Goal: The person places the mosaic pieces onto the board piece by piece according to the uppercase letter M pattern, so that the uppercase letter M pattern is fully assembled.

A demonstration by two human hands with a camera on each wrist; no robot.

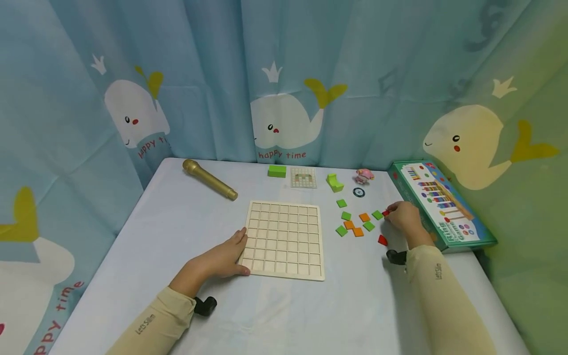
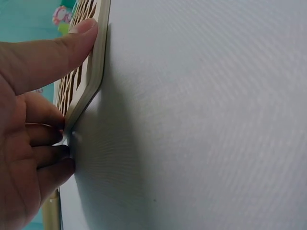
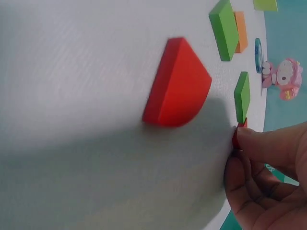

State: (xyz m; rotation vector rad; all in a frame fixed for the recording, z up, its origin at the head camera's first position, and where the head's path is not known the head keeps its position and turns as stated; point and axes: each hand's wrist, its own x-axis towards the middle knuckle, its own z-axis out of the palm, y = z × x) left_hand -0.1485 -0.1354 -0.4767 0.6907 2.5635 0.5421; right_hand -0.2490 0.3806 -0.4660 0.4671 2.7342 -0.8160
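In the head view my left hand [image 1: 226, 254] lies at the left edge of a pale wooden grid board [image 1: 284, 240]. The left wrist view shows its thumb [image 2: 79, 40] on the board's frame and the other fingertips by the corner. To the right, my right hand [image 1: 404, 219] pinches a small red piece [image 3: 236, 136] between thumb and finger, mostly hidden, low over the tabletop. A second red piece [image 3: 180, 86], with one rounded side, lies nearer the wrist. Green tiles [image 1: 346, 216] and orange tiles [image 1: 358, 231] are scattered between board and right hand.
A toy box [image 1: 443, 202] stands at the right edge. Along the back are a gold microphone [image 1: 210, 180], a green block [image 1: 277, 171], a pattern card [image 1: 303, 177], a curved green block [image 1: 335, 183], a pink figurine [image 1: 364, 176] and a dark round disc [image 1: 359, 192].
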